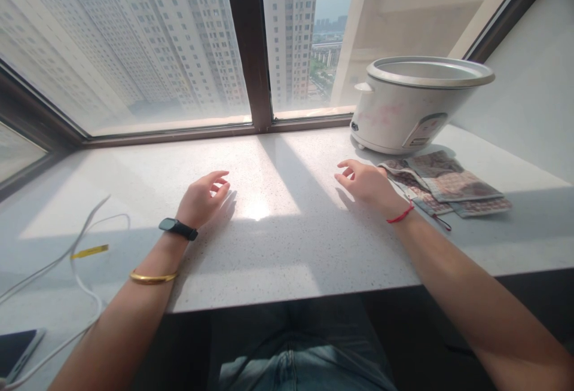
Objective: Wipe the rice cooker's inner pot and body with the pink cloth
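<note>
My left hand [205, 198] hovers over or rests lightly on the speckled white sill [269, 247], its fingers loosely curved and apart with nothing in them. A dark watch band and a gold bangle circle that arm. To the right, my right hand [365, 185] is likewise empty, fingers bent and apart, a red string bracelet on its wrist. Close beside it lies a folded patterned cloth [452, 185] with a small hanging loop. Behind the cloth stands a white rice cooker [399, 110], lidless, its inside mostly hidden from this angle.
A white cable [85, 283] with a yellow tag [89, 251] runs along the left side. Near the lower left corner lies a phone-like device [18, 349]. Window panes and a dark frame [251, 44] bound the back; a white wall [538, 80] stands at the right.
</note>
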Demonstrator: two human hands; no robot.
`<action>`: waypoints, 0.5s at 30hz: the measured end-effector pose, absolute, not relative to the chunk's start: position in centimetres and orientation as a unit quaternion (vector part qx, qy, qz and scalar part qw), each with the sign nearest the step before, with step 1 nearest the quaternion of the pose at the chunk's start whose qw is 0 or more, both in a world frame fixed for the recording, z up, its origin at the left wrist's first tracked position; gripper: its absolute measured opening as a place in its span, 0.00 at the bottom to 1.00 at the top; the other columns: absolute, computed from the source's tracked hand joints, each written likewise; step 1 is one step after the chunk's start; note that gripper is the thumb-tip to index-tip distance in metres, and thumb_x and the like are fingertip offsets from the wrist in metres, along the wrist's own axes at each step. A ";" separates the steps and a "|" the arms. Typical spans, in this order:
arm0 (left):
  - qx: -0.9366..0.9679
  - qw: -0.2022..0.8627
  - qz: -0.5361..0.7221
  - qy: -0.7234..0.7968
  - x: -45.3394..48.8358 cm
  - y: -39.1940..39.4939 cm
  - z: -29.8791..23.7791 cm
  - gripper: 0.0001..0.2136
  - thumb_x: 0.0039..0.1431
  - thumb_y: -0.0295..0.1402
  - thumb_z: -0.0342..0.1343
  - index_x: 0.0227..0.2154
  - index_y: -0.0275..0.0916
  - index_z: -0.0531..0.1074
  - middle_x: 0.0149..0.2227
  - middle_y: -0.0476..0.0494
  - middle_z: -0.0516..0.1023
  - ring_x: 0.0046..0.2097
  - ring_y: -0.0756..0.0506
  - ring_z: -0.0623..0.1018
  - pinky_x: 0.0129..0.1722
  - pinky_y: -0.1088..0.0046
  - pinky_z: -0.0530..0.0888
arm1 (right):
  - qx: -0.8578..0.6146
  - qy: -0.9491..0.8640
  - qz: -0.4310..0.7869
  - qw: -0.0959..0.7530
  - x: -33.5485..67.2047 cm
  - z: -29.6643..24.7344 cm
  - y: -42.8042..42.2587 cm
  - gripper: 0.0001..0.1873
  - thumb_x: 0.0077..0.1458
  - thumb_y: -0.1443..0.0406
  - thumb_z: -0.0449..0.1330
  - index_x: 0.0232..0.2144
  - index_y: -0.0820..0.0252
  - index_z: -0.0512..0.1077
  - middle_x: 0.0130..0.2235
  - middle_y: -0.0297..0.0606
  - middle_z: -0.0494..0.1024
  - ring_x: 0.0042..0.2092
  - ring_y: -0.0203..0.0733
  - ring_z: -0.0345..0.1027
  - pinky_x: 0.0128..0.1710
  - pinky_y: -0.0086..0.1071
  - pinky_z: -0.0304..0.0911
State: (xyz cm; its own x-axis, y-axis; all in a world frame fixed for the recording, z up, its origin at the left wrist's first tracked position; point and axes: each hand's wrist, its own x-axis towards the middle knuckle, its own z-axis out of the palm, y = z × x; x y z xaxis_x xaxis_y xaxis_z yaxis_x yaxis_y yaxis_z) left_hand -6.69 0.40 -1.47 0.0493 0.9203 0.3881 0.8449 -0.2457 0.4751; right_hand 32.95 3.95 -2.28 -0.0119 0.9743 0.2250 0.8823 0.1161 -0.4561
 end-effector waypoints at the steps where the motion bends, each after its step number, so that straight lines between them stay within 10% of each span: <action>1: 0.721 0.061 0.318 0.612 -6.7 0.4 -1.4 0.19 0.61 0.39 0.54 0.52 0.37 0.75 0.40 0.39 0.82 0.36 0.44 0.81 0.39 0.66 0.78 | -0.660 -0.705 0.096 0.243 32.9 -2.3 3.9 0.17 0.57 0.56 0.57 0.46 0.53 0.75 0.39 0.38 0.83 0.44 0.49 0.76 0.54 0.51 0.55; 15: 0.724 0.062 0.320 0.608 -6.8 0.3 -1.5 0.17 0.61 0.39 0.54 0.49 0.38 0.76 0.41 0.39 0.83 0.37 0.43 0.82 0.38 0.65 0.78 | -0.657 -0.707 0.077 0.252 32.8 -2.2 3.8 0.17 0.58 0.55 0.56 0.45 0.53 0.76 0.39 0.38 0.83 0.41 0.48 0.76 0.52 0.49 0.57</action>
State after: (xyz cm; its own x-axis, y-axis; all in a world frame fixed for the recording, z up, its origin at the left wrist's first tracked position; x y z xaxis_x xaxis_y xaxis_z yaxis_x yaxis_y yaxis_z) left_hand -6.76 0.31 -1.45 0.0566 0.9197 0.3885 0.8407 -0.2538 0.4784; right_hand 32.84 3.82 -2.22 -0.0104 0.9668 0.2554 0.8893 0.1257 -0.4397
